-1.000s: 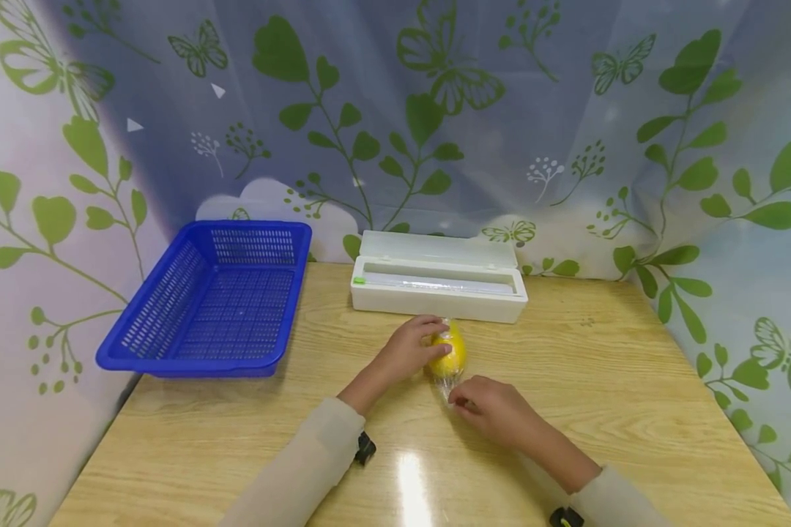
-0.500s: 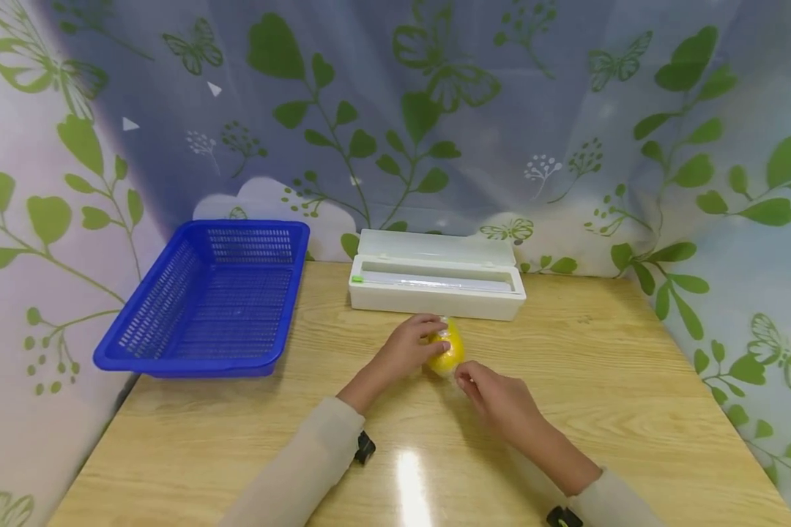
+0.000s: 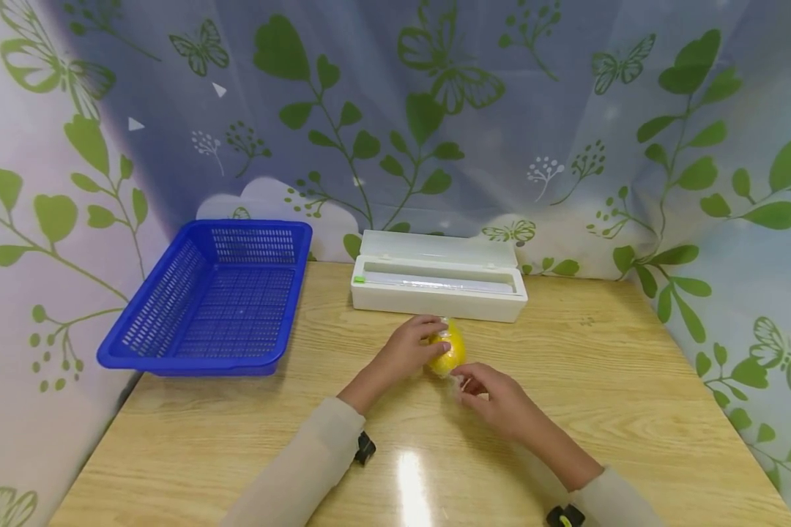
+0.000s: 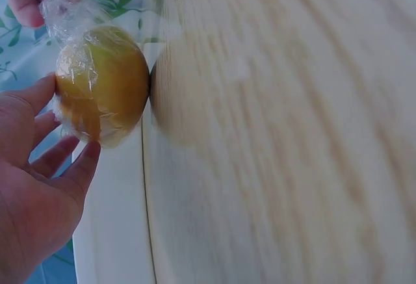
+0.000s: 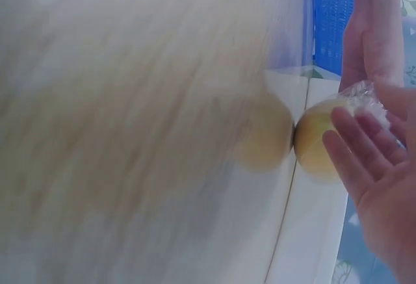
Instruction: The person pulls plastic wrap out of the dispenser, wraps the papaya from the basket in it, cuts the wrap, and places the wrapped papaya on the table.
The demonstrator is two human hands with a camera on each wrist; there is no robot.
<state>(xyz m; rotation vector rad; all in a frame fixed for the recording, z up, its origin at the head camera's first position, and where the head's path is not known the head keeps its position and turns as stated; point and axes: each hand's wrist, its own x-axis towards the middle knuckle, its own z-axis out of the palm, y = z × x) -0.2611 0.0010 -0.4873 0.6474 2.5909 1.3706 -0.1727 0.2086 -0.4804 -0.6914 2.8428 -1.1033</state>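
A rounded yellow fruit [image 3: 452,351] [image 4: 120,82], wrapped in clear cling film [image 4: 68,14], rests on the wooden table just in front of a white box. My left hand [image 3: 405,348] holds it from the left side, thumb and fingertips curved against the film. At the fruit's near end, my right hand [image 3: 497,399] has its thumb and index finger at the gathered tail of film. Its other fingers [image 5: 357,138] extend alongside the fruit in the right wrist view. The left palm hides part of the fruit in the head view.
Behind the fruit lies the long white box [image 3: 435,300], its lid [image 3: 438,249] raised and a roll of film [image 3: 435,282] inside. A blue plastic basket [image 3: 283,307] stands at the left. Patterned curtains [image 3: 369,110] border the table [image 3: 600,388].
My right hand has moved up closer to the fruit from lower down the film tail, and its thumb and index finger now spread wider. The left hand stays on the fruit.
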